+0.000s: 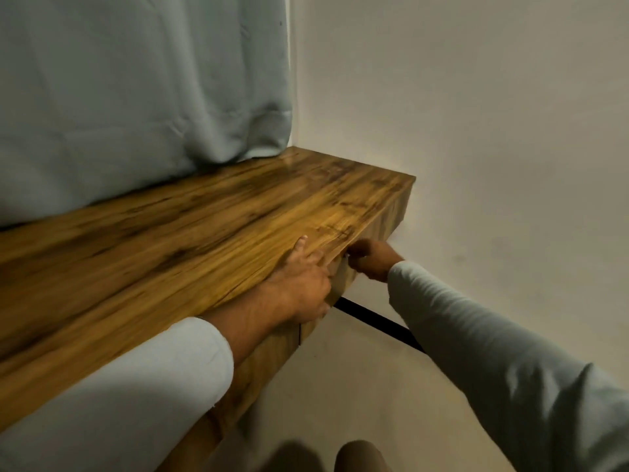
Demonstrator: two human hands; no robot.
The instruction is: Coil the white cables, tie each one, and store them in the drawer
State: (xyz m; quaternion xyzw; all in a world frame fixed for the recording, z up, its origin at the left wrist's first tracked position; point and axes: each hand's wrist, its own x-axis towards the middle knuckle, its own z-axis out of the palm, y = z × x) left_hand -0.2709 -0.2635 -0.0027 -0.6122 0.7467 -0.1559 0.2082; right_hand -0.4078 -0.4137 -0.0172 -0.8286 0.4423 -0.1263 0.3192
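The step in hand looks like the storing stage at the flat-fronted wooden drawer (344, 280), set under the front edge of the brown, dark-streaked wooden desk (170, 240) near its right front corner. The left hand (299, 284) lies released, its straight fingers pressing the desk top at that edge. The right hand (371, 260) curls against the drawer's upper lip just beside it, and what it clasps I cannot tell. No white cables show anywhere, so the next move probably calls for a steady pull or push on the drawer front while the left hand braces.
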